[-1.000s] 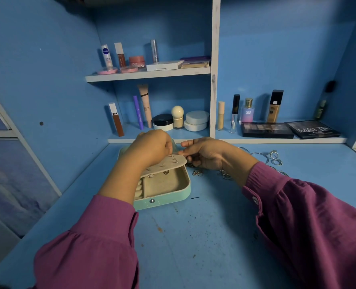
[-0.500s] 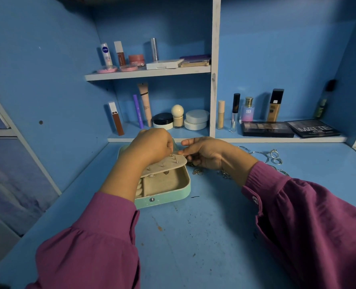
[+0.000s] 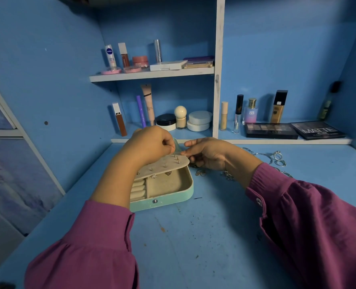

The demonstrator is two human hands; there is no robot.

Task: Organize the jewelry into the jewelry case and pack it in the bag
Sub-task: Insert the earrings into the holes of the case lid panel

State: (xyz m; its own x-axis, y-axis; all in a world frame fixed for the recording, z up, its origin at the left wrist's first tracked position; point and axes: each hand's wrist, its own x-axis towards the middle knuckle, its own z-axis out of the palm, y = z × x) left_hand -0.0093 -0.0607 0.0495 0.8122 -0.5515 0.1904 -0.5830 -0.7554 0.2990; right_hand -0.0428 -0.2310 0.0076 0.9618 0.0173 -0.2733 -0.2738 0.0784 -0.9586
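Barely anything has shifted over the last second: both hands stay at the far end of the mint-green rectangular jewelry case point(image 3: 162, 202), which sits open on the blue painted counter point(image 3: 204, 236).

The left hand point(image 3: 152, 146) is curled, its fingertips pinched together over the far edge of the beige padded earring panel point(image 3: 164, 165). What it pinches is too small to make out; it may be an earring or its backing. It has edged slightly lower and closer to the panel than a second ago. The right hand point(image 3: 206, 153) steadies the panel's far right corner, thumb and fingers closed on its edge, much as before.

The panel tilts up above the case's beige lined tray, and several small earring posts poke up through it. A few earrings hang beneath its near edge.

Loose silver rings and chains point(image 3: 275, 157) lie on the counter just right of the right hand, and more small pieces point(image 3: 201, 173) lie beside the case. No bag is in view.

Judging from this, the person is midway through fixing one earring to the panel. Most of the sorting remains, and closing the case and packing it come later.

Cosmetics fill the white-edged shelves point(image 3: 152, 75) behind.
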